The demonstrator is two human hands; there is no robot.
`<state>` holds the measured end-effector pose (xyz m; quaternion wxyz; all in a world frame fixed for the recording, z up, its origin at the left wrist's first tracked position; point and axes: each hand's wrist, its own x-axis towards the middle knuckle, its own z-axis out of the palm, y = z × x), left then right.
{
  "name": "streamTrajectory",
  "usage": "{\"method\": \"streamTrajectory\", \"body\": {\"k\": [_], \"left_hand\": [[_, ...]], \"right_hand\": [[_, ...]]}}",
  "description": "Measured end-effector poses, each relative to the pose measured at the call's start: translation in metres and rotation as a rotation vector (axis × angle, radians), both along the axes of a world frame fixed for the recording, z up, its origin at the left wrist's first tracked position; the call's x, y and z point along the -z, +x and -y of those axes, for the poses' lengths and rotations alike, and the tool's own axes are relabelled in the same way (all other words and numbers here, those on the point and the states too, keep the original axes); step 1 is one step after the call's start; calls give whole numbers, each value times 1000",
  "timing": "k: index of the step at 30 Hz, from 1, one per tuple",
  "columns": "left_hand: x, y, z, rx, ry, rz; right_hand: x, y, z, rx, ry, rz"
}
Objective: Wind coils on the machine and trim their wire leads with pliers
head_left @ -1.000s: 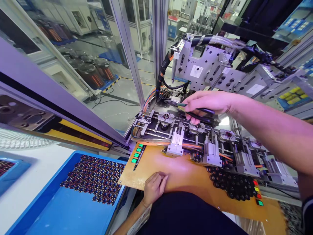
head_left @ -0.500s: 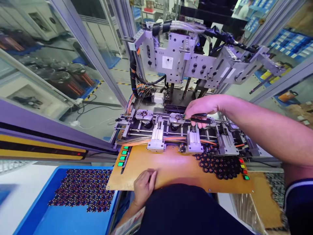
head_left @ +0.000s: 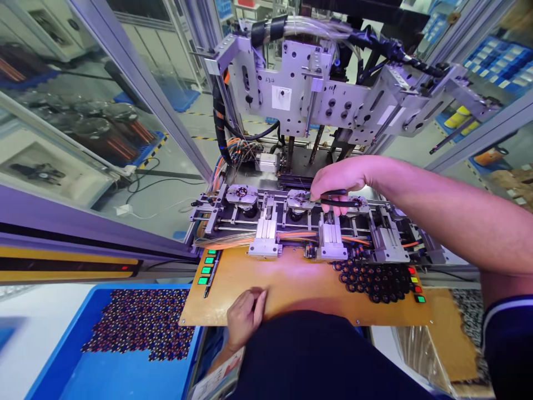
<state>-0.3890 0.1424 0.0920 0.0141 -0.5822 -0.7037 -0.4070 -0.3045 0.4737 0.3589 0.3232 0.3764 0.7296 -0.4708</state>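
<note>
My right hand point(head_left: 339, 179) reaches into the machine and grips black-handled pliers point(head_left: 338, 200). The pliers' tip sits at the second round fixture point(head_left: 297, 200) on the rail of fixtures. To its left is another round fixture point(head_left: 241, 194). My left hand point(head_left: 245, 316) rests with curled fingers on the near edge of the wooden board point(head_left: 287, 283); whether it holds anything is hidden. A cluster of small black ring parts point(head_left: 375, 276) lies on the board's right side.
A blue tray point(head_left: 100, 366) with several small dark parts point(head_left: 139, 322) stands at lower left. Green buttons point(head_left: 207, 265) sit on the board's left, coloured buttons point(head_left: 416, 284) on its right. A metal machine head point(head_left: 308, 94) hangs above the fixtures. A glass panel with an aluminium frame point(head_left: 141, 94) stands at left.
The view swung right and steadied on the machine. My right hand with the pliers dropped from above the fixtures to the second fixture. My left hand stayed on the board edge.
</note>
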Motion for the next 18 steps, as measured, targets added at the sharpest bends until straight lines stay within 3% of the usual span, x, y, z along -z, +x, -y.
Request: {"method": "streamTrajectory", "body": {"k": [5, 10, 18], "left_hand": [[0, 0, 0, 0, -2, 10], [-2, 0, 0, 7, -5, 18], [0, -3, 3, 43, 4, 48]], "right_hand": [[-1, -1, 4, 16, 2, -40], [-17, 13, 4, -14, -136, -246], [-38, 77, -24, 33, 35, 34]]}}
